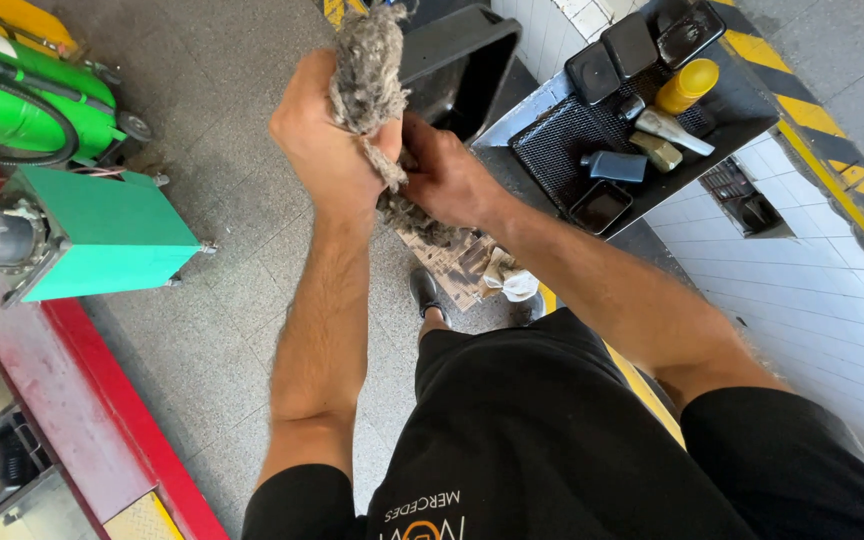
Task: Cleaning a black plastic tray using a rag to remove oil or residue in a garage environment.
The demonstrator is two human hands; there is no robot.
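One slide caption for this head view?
Both hands, left and right, wring a frayed grey cotton rag above grey floor tiles.

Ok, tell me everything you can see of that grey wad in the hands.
The wad of cotton waste is a shaggy grey-beige bundle of loose, frayed threads, looking dirty. It is bunched and twisted: a thick tuft sticks up above the left hand, whose grip closes around its middle, and a thinner tail runs down into the right hand, with strands hanging below. It is held in the air above the grey floor.
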